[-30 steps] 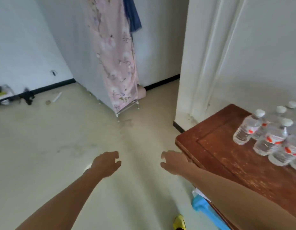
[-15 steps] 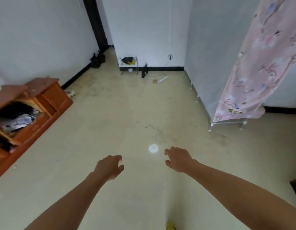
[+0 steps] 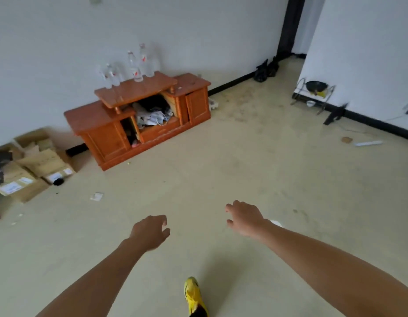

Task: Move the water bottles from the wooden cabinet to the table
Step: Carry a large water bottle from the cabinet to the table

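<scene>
Orange-brown wood marks the target: the wooden cabinet [image 3: 139,115] stands against the far wall, well apart from the person, with clear water bottles [image 3: 139,65] upright on its raised top shelf, several clustered at the left end and two taller-looking ones nearer the middle. They appear transparent with small red label marks, though blur hides finer detail. Both hands are empty, the left hand [image 3: 150,232] and right hand [image 3: 244,218] held out low with fingers loosely spread, gripping nothing. This looks like the walk to the cabinet to fetch bottles; the next move calls for crossing the bare floor and closing a hand round a bottle's body without toppling its neighbours.
</scene>
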{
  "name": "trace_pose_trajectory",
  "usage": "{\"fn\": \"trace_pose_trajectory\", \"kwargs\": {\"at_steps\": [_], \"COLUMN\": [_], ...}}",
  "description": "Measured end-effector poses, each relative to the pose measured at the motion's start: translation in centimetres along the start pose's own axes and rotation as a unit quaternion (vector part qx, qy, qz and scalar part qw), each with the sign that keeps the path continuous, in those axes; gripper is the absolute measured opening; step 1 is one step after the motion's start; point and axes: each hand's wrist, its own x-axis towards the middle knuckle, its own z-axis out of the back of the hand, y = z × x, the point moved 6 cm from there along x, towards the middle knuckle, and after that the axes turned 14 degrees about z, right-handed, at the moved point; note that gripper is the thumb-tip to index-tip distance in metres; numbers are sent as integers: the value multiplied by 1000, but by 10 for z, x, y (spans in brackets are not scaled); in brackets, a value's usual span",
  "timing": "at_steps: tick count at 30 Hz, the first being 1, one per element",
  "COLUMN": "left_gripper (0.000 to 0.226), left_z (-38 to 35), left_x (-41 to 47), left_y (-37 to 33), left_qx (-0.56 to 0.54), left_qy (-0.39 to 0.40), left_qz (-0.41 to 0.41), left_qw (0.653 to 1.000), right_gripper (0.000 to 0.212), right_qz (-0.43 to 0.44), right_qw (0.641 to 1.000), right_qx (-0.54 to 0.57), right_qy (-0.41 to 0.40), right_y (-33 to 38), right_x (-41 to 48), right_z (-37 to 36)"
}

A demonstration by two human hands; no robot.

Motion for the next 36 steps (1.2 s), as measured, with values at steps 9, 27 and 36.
{"fn": "trace_pose_trajectory", "kwargs": {"at_steps": [9, 27, 36], "left_gripper": [34, 35, 32], "left_z": [112, 284, 332], "left_x": [202, 627, 791], "left_y": [37, -38, 10], "left_qx": [-14, -73, -105], "left_qy": [-22, -36, -21], "left_qz": [27, 49, 127], "left_qw": [999, 995, 986], "right_gripper": [42, 44, 44], "right_qz": [10, 26, 115], "right_qw": [1000, 1000, 993], "right_qx": [-10, -4, -23], "right_qy": [-19, -8, 23], "right_y": [-30, -233, -230], "right_x": [219, 630, 854], "right_z": [109, 267, 326]}}
